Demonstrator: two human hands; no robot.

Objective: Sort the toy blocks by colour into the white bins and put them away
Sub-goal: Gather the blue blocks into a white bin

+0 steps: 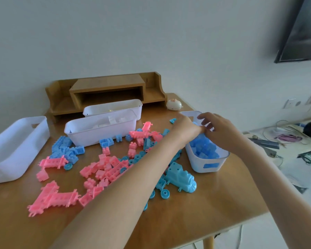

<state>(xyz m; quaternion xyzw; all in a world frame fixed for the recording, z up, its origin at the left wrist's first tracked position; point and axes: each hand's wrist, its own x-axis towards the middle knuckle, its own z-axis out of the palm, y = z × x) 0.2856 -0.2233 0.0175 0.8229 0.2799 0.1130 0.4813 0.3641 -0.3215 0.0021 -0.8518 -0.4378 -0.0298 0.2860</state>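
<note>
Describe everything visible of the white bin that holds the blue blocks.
The white bin looks like translucent plastic, oblong, round-cornered, open on top. It stands upright on the right part of the wooden table, one short end toward the camera. That end shows a blue oblong patch, perhaps a handle slot. Much of it is filled with blue blocks. The left hand and right hand are over its far half; contact is unclear.

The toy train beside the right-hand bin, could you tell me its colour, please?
The toy train is light blue; the head view shows it.
</note>
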